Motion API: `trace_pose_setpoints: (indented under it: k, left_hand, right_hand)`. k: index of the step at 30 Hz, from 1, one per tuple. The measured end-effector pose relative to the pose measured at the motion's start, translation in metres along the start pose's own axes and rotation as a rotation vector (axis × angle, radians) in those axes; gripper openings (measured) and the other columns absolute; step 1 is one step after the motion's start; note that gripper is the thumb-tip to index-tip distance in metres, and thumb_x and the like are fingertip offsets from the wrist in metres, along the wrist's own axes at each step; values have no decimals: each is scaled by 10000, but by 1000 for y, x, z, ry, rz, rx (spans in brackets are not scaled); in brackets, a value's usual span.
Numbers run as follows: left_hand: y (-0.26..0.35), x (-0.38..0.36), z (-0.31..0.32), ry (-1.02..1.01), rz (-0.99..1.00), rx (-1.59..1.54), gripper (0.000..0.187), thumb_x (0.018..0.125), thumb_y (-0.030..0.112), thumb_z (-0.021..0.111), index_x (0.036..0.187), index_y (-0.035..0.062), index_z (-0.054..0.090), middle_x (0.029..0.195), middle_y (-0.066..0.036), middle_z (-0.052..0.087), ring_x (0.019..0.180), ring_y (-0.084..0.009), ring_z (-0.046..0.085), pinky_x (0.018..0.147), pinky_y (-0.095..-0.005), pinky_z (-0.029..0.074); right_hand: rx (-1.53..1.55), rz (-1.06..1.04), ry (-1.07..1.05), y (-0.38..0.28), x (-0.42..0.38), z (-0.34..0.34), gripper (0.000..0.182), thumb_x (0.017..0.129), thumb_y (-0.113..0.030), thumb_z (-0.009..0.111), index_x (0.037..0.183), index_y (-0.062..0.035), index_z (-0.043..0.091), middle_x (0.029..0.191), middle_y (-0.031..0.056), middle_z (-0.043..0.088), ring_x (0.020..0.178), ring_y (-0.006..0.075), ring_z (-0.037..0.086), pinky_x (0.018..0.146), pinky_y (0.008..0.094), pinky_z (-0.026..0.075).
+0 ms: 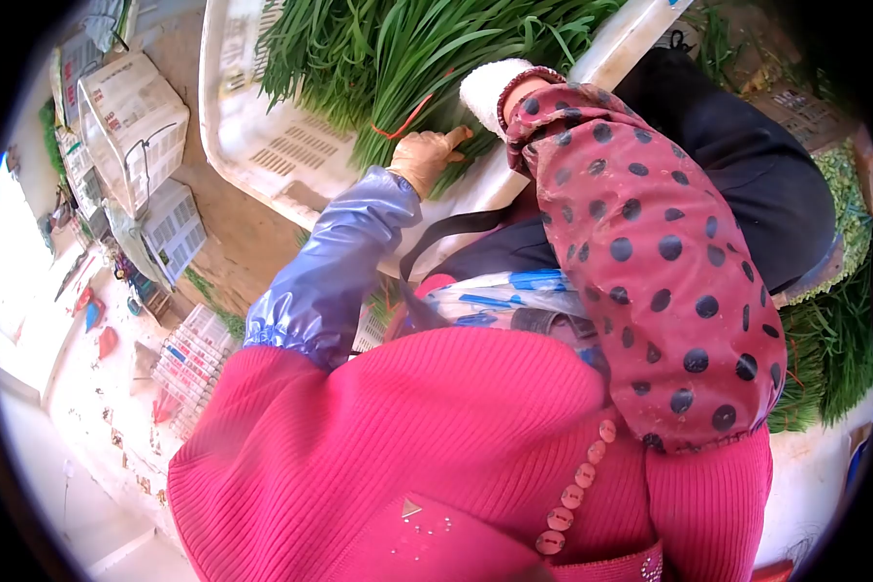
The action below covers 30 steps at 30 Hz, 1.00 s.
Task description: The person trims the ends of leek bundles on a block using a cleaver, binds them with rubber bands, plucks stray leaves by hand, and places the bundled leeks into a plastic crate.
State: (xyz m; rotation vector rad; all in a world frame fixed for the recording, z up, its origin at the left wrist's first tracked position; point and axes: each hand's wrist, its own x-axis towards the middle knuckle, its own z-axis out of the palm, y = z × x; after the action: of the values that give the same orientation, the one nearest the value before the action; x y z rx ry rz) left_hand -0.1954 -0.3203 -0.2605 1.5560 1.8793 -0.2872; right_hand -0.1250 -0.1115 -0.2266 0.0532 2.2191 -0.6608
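My left hand (423, 160), in a tan glove below a shiny blue sleeve cover, is closed around the lower end of a bunch of long green garlic chives (403, 82). A thin orange-red band (401, 120) lies across the bunch just above that hand. My right hand (495, 89), in a white glove under a red sleeve cover with black dots, rests against the leaves on the right side. Its fingers are hidden, so their grip does not show. The chives lie in a white plastic crate (296, 155) with a slotted bottom.
White slotted crates (136, 116) stand on the floor at the upper left, with a stack of pale crates (196, 357) lower down. More green bunches (834, 359) lie at the far right. My dark-trousered leg (737, 155) is beside the chive crate.
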Motion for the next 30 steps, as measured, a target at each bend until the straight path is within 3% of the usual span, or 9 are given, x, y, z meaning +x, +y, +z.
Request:
trace_pose_setpoints:
  k: [5, 12, 15, 17, 21, 23, 25, 28, 30]
  left_hand:
    - [-4, 9, 8, 0, -11, -58, 288, 888, 223, 669, 1174, 188, 681, 895, -103, 721, 849, -310, 700, 715, -439, 541]
    - [-10, 10, 6, -123, -83, -277, 207, 891, 182, 662, 1090, 166, 721, 930, -95, 731, 878, -291, 704, 729, -403, 549]
    - [-18, -5, 7, -45, -29, -261, 184, 913, 315, 660, 973, 162, 744, 882, -129, 721, 878, -321, 696, 744, -426, 538]
    - [-22, -14, 7, -72, 97, -216, 156, 903, 258, 681, 944, 118, 737, 867, -131, 719, 888, -328, 688, 748, -431, 534]
    - [-17, -35, 3, -57, 65, -187, 139, 882, 217, 702, 900, 82, 730, 850, -140, 714, 853, -349, 674, 725, -461, 520]
    - [-17, -38, 5, -72, 22, -236, 130, 886, 204, 697, 966, 105, 726, 865, -124, 716, 846, -346, 676, 728, -454, 524]
    - [-10, -39, -3, 123, 77, -245, 220, 889, 192, 699, 1102, 141, 689, 882, -106, 720, 840, -343, 679, 725, -432, 530]
    - [-1, -25, -11, 194, 49, -334, 357, 876, 182, 719, 1221, 164, 629, 903, -95, 728, 844, -316, 697, 726, -395, 538]
    - [1, -18, -14, 129, -21, -441, 393, 865, 187, 733, 1239, 161, 617, 918, -95, 732, 848, -302, 705, 725, -383, 539]
  right_hand:
    - [19, 14, 15, 0, 1, 2, 276, 851, -101, 668, 1116, -70, 737, 1135, 159, 715, 1025, 329, 701, 856, 407, 580]
    - [52, 30, 23, 0, 4, 4, 277, 853, -92, 660, 1118, -59, 733, 1137, 166, 712, 1028, 339, 700, 861, 416, 578]
    - [111, -86, 56, 19, 30, 25, 278, 852, -89, 658, 1119, -56, 733, 1137, 168, 712, 1024, 341, 701, 861, 417, 578]
    - [104, -77, 59, 14, 26, 21, 280, 851, -86, 658, 1120, -56, 733, 1137, 169, 711, 1023, 342, 701, 859, 419, 579]
    - [42, 16, 34, 2, 7, 6, 284, 847, -84, 661, 1120, -63, 735, 1136, 169, 712, 1024, 344, 701, 855, 421, 580]
    - [34, 12, 33, 3, 7, 5, 284, 847, -84, 661, 1120, -65, 736, 1134, 170, 713, 1024, 345, 701, 855, 422, 580]
    - [52, 14, 28, 2, 8, 3, 281, 848, -88, 662, 1118, -64, 736, 1126, 170, 715, 1017, 343, 703, 853, 422, 580]
    - [38, 1, 20, 0, 2, -2, 280, 852, -92, 661, 1120, -62, 734, 1122, 171, 716, 1015, 343, 704, 852, 422, 580]
    - [47, 14, 24, -1, 0, -1, 282, 849, -93, 665, 1121, -62, 733, 1120, 171, 716, 1015, 343, 704, 853, 422, 580]
